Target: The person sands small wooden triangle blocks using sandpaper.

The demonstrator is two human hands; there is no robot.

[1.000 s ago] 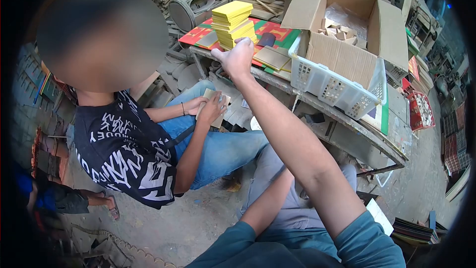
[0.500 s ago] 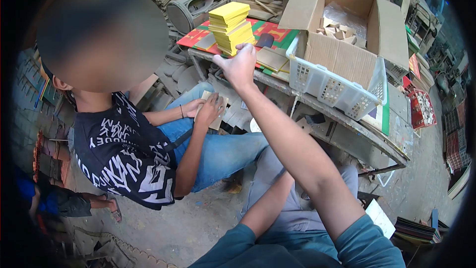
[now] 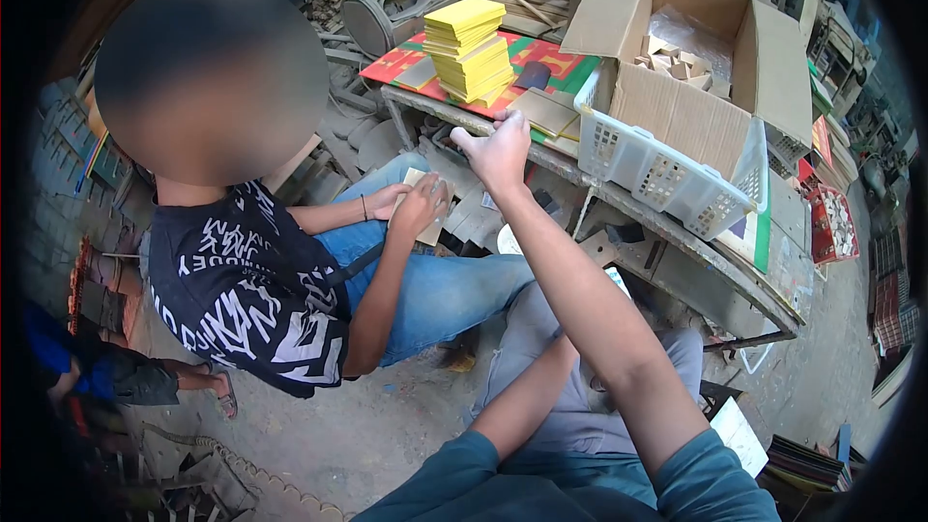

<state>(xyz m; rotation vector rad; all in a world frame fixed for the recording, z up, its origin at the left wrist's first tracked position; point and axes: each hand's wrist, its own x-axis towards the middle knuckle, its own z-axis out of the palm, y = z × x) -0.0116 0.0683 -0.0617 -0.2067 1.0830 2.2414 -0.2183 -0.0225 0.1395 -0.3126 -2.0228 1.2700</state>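
My right hand (image 3: 498,150) reaches out over the near edge of the bench, back of the hand towards me. Its thumb stands apart from the partly curled fingers, and nothing shows between them. Just beyond it, a tall stack of yellow-edged boards (image 3: 470,53) stands on the red and green sheet (image 3: 394,62). Thin flat panels (image 3: 543,114) lie to the right of the hand, with a dark piece (image 3: 533,75) behind them. My left forearm (image 3: 527,396) passes under my right arm, which hides my left hand.
A co-worker (image 3: 251,280) sits at left, holding a flat board (image 3: 420,208) in both hands. On the bench, a white plastic crate (image 3: 667,169) holds an open cardboard box (image 3: 681,116) with wooden pieces inside. Wood scraps lie behind; a red crate (image 3: 831,222) stands at right.
My right hand has drawn back from the yellow stack, towards me and slightly right. The view has shifted a little. The co-worker still holds the board.
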